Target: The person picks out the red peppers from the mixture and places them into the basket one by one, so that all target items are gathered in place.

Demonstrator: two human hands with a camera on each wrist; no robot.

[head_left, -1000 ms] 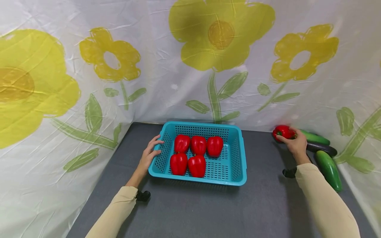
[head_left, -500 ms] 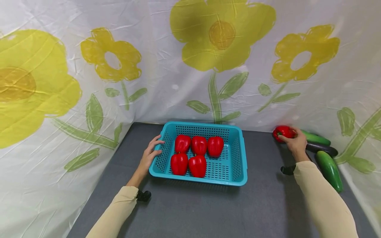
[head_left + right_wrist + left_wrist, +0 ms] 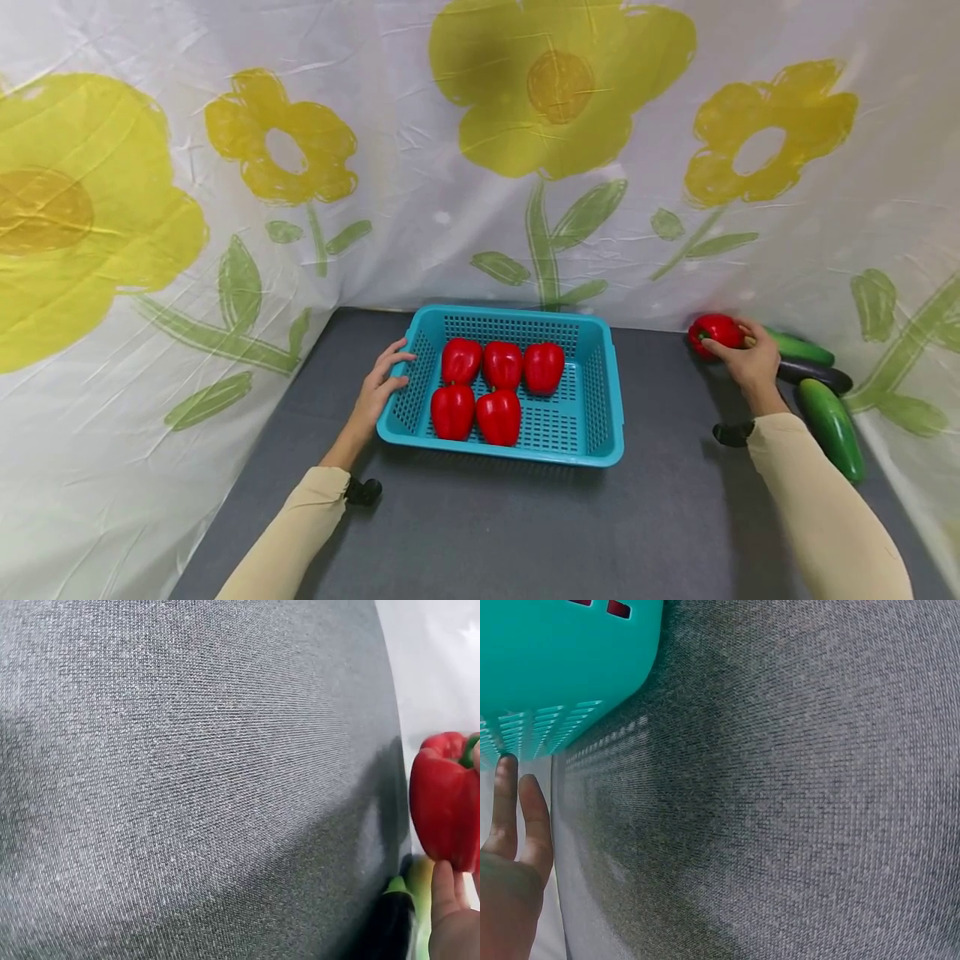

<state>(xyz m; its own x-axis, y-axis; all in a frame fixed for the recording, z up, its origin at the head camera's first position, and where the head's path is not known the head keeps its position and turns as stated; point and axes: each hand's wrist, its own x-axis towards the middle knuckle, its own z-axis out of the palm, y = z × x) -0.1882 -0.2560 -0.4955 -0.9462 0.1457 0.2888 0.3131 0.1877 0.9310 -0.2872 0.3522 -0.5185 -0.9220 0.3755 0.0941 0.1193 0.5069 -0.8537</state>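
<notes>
In the head view my left hand (image 3: 378,387) rests at the left rim of a blue plastic basket (image 3: 495,455), fingers extended over the edge. The left wrist view shows its fingers against the basket's slotted side (image 3: 562,660). Several red bell peppers (image 3: 498,417) lie inside the basket, grouped toward its left. Far to the right, my right hand (image 3: 752,367) holds another red bell pepper (image 3: 716,332) between thumb and fingers. From the right wrist, that pepper (image 3: 446,802) shows its green stem, with fingertips (image 3: 442,877) at its lower end.
Beside the right hand lie a light green long vegetable (image 3: 802,348), a dark eggplant (image 3: 813,375) and a green cucumber-like vegetable (image 3: 832,429). The grey table (image 3: 480,533) meets a flower-printed curtain (image 3: 405,208) at the back and both sides.
My right hand has shifted slightly to the right on the bell pepper, which stays nearly in place. The left hand and the basket have not visibly moved.
</notes>
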